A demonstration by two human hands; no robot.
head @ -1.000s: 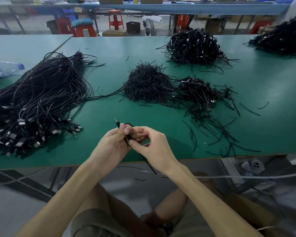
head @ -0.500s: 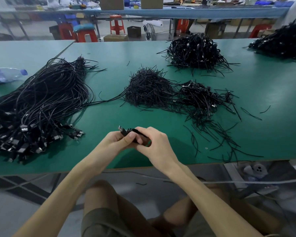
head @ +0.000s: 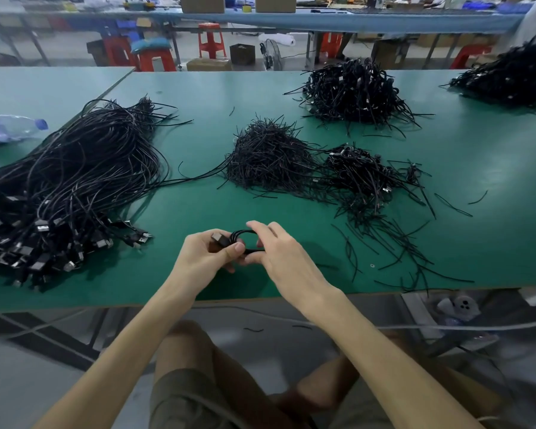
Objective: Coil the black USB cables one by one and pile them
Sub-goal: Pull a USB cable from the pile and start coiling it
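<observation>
While both hands, left [head: 206,258] and right [head: 283,258], pinch a coiled cable [head: 245,239], black heaps, seemingly cables, crowd the green table [head: 198,196]; red stools [head: 211,40] stand behind.

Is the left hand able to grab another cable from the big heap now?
Probably not yet: the left hand grips the coiled cable. The big heap lies close, with only bare table between.

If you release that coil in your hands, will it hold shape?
Probably not: the coil looks untied, kept round only by the left hand and right hand pinching it. Thin and likely light, it should flop like the loose cables draped at left.
</observation>
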